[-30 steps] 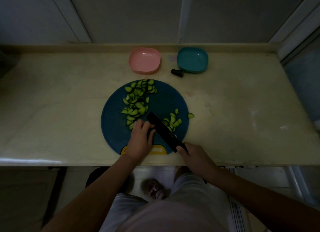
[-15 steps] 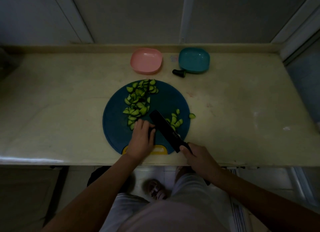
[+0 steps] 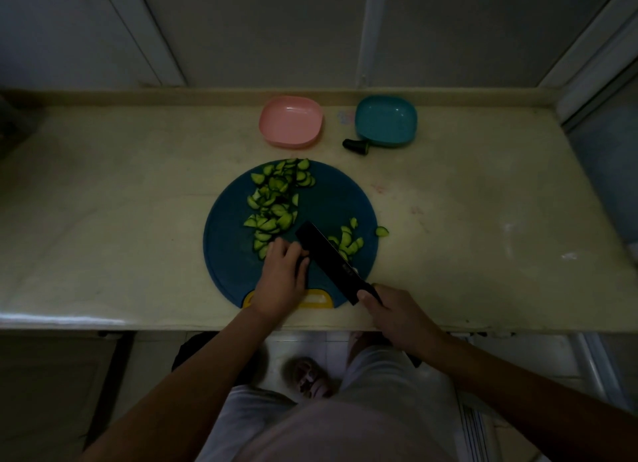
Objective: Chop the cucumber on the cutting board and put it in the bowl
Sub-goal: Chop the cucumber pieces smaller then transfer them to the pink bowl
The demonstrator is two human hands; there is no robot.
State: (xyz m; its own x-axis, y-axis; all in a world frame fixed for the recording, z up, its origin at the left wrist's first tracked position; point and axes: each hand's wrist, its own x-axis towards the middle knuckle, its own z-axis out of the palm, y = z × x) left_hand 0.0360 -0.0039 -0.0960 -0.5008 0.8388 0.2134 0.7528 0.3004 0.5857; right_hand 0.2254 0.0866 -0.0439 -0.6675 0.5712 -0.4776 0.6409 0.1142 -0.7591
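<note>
— Hands sit very close together here, so what worries us?
— Our left hand (image 3: pixel 281 282) has its fingertips right beside the blade of the knife (image 3: pixel 331 263), down on the board (image 3: pixel 228 254). If the blade drifts toward them on a cut, we nick a finger. The light is dim too, so the edge is hard to judge.
— Anything else?
— One slice (image 3: pixel 382 231) lies off the board, on the worktop (image 3: pixel 138 202) beyond our right hand (image 3: pixel 397 315). More could roll the same way from the small heap (image 3: pixel 348 244) on the far side of the blade.
— How do the hands stand?
— Our right hand is clenched round the knife handle, blade slanting away toward the left hand. The left hand's fingers are curled, tips down; we cannot tell whether a last bit of cucumber is under them.
— And the cucumber?
— Mostly chopped, we judge: a big heap (image 3: pixel 272 202) just beyond the left fingertips, the small heap by the blade. The pink bowl (image 3: pixel 291 121) and the teal bowl (image 3: pixel 386 120) stand well beyond both hands with none in them, and a stub (image 3: pixel 355 144) lies beside the teal bowl.
</note>
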